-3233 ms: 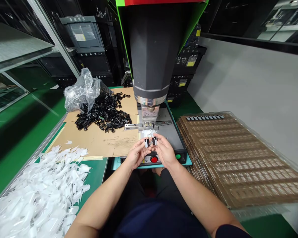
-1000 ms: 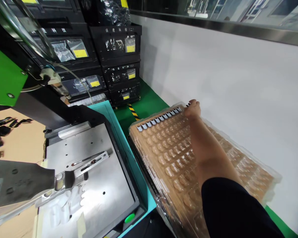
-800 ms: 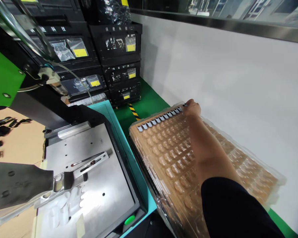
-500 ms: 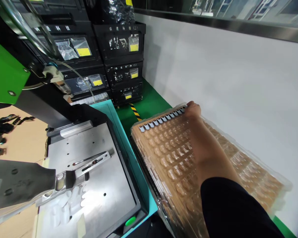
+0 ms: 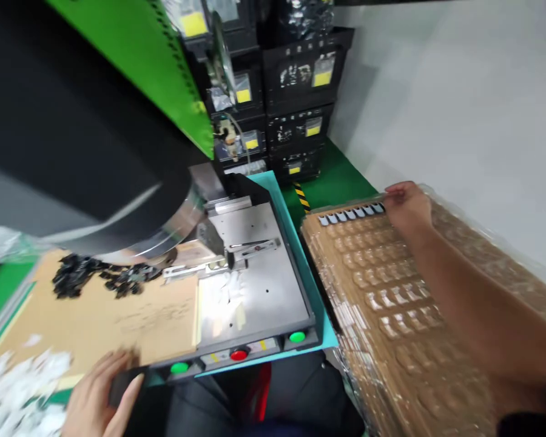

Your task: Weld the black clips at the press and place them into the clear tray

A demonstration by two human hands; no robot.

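My right hand [image 5: 408, 206] is over the far edge of a clear moulded tray [image 5: 386, 243], at the end of its top row. Its fingers stretch to the left, partly bent, and nothing shows between them. Along that row sit several pale grey-white and black clip-like pieces [image 5: 349, 215], beside my fingertips. At the lower left, my left hand [image 5: 101, 394] is open with thumb and fingers apart, blurred, near the front edge of the cardboard [image 5: 141, 321]. A heap of thin white pieces [image 5: 22, 388] lies to its left, and black parts [image 5: 77, 276] lie beyond it.
A press with a large dark head [image 5: 95, 133] hangs over the left side. Its metal bed [image 5: 273, 273] carries several white pieces [image 5: 230, 285] and a thin tool. Green buttons [image 5: 297, 336] and a red button [image 5: 239, 355] line its front. Black crates [image 5: 300, 79] stand behind.
The view has swung left, bringing the press head, cardboard and my left hand into sight. My right hand is still at the tray's top row, its fingers now less bunched over the end piece.
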